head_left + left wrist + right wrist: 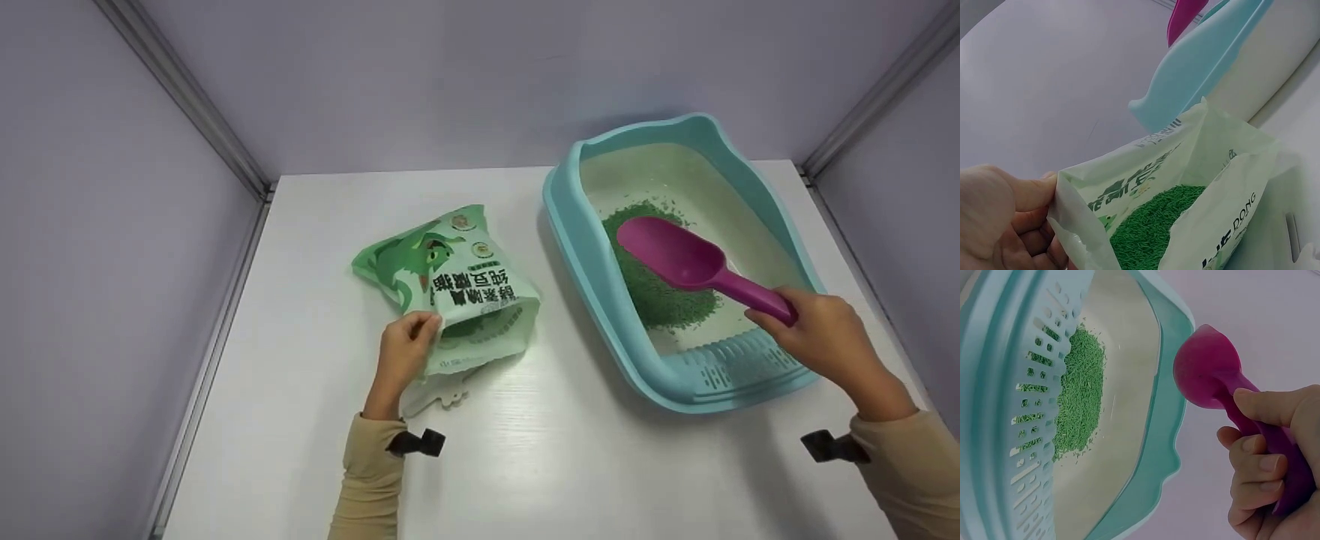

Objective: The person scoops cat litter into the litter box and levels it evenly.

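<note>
My left hand [409,345] pinches the edge of the open mouth of a pale green cat litter bag [480,281], which lies on the table. Green litter pellets [1154,225] show inside the bag in the left wrist view. My right hand [825,334] grips the handle of a magenta scoop [671,251], held above a blue litter box [600,292]. The scoop's bowl looks bare in the head view. Below it, a heap of green pellets [1081,394] lies on the pale floor of the box.
A light grey flat object [439,394] with a notched edge lies partly beneath the bag. The white table [525,465] is bounded by pale walls [495,82] at the back and sides. The litter box stands on the table's right, its slotted front edge [739,367] toward me.
</note>
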Available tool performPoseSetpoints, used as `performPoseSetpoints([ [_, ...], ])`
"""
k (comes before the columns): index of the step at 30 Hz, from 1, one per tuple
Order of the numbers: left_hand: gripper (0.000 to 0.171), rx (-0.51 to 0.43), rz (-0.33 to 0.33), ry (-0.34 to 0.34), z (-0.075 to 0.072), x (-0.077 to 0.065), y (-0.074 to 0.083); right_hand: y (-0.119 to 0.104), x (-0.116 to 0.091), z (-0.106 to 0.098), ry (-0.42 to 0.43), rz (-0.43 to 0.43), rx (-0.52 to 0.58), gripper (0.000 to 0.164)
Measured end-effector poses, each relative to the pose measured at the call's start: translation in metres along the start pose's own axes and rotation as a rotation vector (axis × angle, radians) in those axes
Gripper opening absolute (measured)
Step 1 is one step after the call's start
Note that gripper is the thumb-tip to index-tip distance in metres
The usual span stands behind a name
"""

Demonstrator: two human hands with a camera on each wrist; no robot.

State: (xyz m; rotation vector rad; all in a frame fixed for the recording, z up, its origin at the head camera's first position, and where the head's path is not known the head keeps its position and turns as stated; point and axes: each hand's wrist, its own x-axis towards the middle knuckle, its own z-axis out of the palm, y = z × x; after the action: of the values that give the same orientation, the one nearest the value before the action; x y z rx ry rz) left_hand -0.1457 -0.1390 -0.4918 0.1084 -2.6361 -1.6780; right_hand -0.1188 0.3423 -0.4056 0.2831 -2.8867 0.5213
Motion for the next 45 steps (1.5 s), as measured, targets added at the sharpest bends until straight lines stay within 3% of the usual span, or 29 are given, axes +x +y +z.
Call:
performPoseSetpoints([
  [12, 0.021, -0.002, 0.016, -0.003, 0.000, -0.001, -0.001, -0.015, -0.001, 0.004, 0.055, -0.050, 0.040, 0.023],
  [26, 0.022, 0.010, 0.020, -0.012, 0.000, -0.001, -0.001, -0.036, -0.016, 0.021, 0.100, -0.100, 0.134, 0.022],
  [45, 0.021, 0.011, 0.009, -0.005, 0.000, 0.000, -0.002, -0.048, -0.031, 0.037, 0.053, -0.096, 0.199, 0.018],
])
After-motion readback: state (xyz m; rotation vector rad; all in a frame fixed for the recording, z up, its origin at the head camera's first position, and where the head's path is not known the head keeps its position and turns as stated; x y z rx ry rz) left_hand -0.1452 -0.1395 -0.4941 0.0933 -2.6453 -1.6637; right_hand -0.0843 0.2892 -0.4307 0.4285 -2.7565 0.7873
